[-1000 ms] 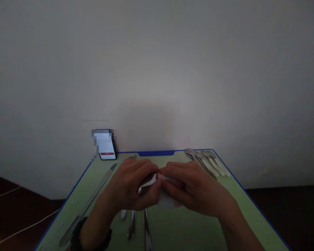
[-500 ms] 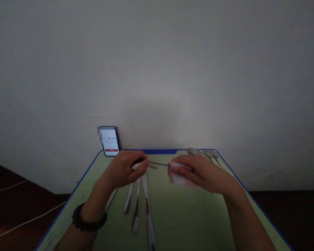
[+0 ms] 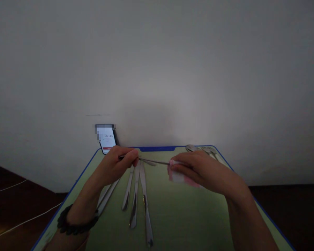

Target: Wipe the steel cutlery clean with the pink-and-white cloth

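Phone (image 3: 108, 137): leaning on the wall (image 3: 157, 52), screen lit.
Left hand (image 3: 117, 165): closed, thumb and fingers pinching the thin metal utensil (image 3: 159, 162).
Knives (image 3: 134, 205): 3 in a loose fan on the bench (image 3: 188, 216).
Utensil position: raised above the bench, spanning both hands; I cannot tell its kind.
Pink-and-white cloth (image 3: 178, 177): at the utensil's right end.
Right hand (image 3: 195, 168): closed, gripping the cloth.
Spoons (image 3: 190, 148): bench's far right, partly hidden.

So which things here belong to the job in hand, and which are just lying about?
In hand:
thin metal piece, kind unclear, in left hand
cloth, in right hand

Lying about, it seems:
knives
cutlery, back right
phone
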Motion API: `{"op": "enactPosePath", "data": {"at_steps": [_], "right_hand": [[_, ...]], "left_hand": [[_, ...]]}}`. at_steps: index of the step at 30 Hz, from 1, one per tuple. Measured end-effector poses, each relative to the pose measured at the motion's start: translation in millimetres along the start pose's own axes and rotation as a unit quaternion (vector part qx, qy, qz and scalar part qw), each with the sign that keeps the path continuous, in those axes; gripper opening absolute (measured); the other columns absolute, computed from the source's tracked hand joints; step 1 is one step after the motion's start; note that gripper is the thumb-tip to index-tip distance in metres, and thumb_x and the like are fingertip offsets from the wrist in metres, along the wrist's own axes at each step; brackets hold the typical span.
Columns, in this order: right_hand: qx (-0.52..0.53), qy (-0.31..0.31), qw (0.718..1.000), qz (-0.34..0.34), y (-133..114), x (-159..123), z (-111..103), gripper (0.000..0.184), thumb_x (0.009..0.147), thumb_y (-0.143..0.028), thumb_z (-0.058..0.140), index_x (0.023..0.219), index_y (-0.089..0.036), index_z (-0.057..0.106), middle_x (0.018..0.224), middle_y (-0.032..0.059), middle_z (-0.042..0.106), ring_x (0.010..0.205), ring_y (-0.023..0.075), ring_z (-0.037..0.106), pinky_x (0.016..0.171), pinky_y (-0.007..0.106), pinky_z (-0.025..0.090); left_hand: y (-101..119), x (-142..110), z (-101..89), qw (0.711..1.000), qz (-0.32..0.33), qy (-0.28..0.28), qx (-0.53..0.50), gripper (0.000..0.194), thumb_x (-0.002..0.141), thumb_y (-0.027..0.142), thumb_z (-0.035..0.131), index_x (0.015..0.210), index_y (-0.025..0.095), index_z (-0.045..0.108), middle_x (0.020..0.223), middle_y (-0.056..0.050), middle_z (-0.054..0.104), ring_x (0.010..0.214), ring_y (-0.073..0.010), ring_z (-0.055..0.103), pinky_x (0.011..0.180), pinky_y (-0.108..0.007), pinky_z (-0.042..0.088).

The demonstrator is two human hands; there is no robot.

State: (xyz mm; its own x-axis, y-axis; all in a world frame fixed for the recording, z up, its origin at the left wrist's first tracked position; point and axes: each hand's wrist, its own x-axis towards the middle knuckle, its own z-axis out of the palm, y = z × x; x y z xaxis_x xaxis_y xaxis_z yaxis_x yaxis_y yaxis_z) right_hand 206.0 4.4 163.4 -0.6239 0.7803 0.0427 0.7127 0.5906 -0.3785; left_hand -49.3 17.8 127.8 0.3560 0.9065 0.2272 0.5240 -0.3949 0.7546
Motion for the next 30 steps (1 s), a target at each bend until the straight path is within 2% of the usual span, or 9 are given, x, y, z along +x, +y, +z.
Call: {"op": "enactPosePath", "data": {"at_steps": [5, 9, 13, 17, 21, 26, 30], "right_hand": [[-0.062, 0.010, 0.998, 0.026, -6.3, 7.5, 8.2, 0.032, 0.095, -0.035, 0.038, 0.094, -0.022, 0.067, 0.092, 0.0061, 0.071, 0.084, 0.0210, 0.063, 0.071, 0.028, 0.038], [-0.087, 0.013, 0.995, 0.041, -7.8, 11.0, 12.7, 0.031, 0.094, -0.033, 0.039, 0.099, -0.020, 0.067, 0.096, 0.0076, 0.071, 0.086, 0.0223, 0.064, 0.073, 0.029, 0.040], [-0.044, 0.032, 0.999, -0.005, -9.2, 18.5, 23.1, 0.032, 0.094, -0.036, 0.039, 0.102, -0.018, 0.065, 0.100, 0.0081, 0.070, 0.089, 0.0206, 0.063, 0.076, 0.028, 0.041], [-0.002, 0.022, 0.999, -0.045, -10.3, 26.5, 31.9, 0.034, 0.095, -0.037, 0.038, 0.097, -0.018, 0.065, 0.093, 0.0069, 0.070, 0.082, 0.0179, 0.062, 0.073, 0.027, 0.041], [0.023, 0.029, 0.998, -0.051, -2.0, 23.2, 25.5, 0.033, 0.095, -0.037, 0.038, 0.099, -0.019, 0.065, 0.095, 0.0061, 0.069, 0.082, 0.0168, 0.061, 0.074, 0.026, 0.040], [0.034, 0.049, 0.997, -0.044, 12.4, 12.1, 11.7, 0.037, 0.095, -0.040, 0.035, 0.096, -0.018, 0.066, 0.089, 0.0056, 0.069, 0.077, 0.0148, 0.060, 0.071, 0.023, 0.039], [0.040, 0.065, 0.996, -0.038, 16.0, 9.4, 9.8, 0.039, 0.095, -0.040, 0.035, 0.092, -0.017, 0.066, 0.082, 0.0045, 0.068, 0.069, 0.0125, 0.058, 0.066, 0.022, 0.037]], "left_hand": [[-0.6, 3.0, 5.2, 0.994, -0.089, -0.001, -0.070, 0.044, 0.085, 0.044, 0.039, 0.054, 0.015, 0.051, 0.044, 0.006, 0.032, 0.041, -0.0075, 0.029, 0.040, -0.019, 0.021], [-2.3, 5.9, 12.0, 0.987, -0.111, 0.018, -0.115, 0.040, 0.081, 0.042, 0.041, 0.052, 0.016, 0.049, 0.042, 0.006, 0.031, 0.041, -0.0076, 0.028, 0.040, -0.020, 0.021], [-2.0, 7.6, 19.4, 0.988, -0.094, -0.005, -0.119, 0.041, 0.083, 0.042, 0.039, 0.054, 0.016, 0.050, 0.043, 0.006, 0.032, 0.041, -0.0080, 0.028, 0.040, -0.020, 0.021], [5.4, 8.1, 22.0, 0.998, -0.023, -0.043, -0.033, 0.040, 0.085, 0.039, 0.038, 0.054, 0.016, 0.049, 0.049, 0.005, 0.038, 0.046, -0.0088, 0.034, 0.044, -0.020, 0.025], [6.2, 7.0, 12.0, 1.000, -0.016, -0.014, 0.012, 0.040, 0.085, 0.039, 0.039, 0.054, 0.016, 0.049, 0.048, 0.005, 0.038, 0.047, -0.0087, 0.035, 0.044, -0.020, 0.025], [-7.4, 3.4, -3.2, 0.995, -0.072, 0.033, -0.061, 0.043, 0.084, 0.042, 0.041, 0.054, 0.015, 0.052, 0.046, 0.005, 0.038, 0.044, -0.0075, 0.033, 0.042, -0.018, 0.023], [-12.2, 2.3, -1.0, 0.987, -0.098, 0.066, -0.112, 0.040, 0.080, 0.042, 0.044, 0.051, 0.014, 0.052, 0.044, 0.004, 0.039, 0.042, -0.0069, 0.033, 0.041, -0.017, 0.023]]}}
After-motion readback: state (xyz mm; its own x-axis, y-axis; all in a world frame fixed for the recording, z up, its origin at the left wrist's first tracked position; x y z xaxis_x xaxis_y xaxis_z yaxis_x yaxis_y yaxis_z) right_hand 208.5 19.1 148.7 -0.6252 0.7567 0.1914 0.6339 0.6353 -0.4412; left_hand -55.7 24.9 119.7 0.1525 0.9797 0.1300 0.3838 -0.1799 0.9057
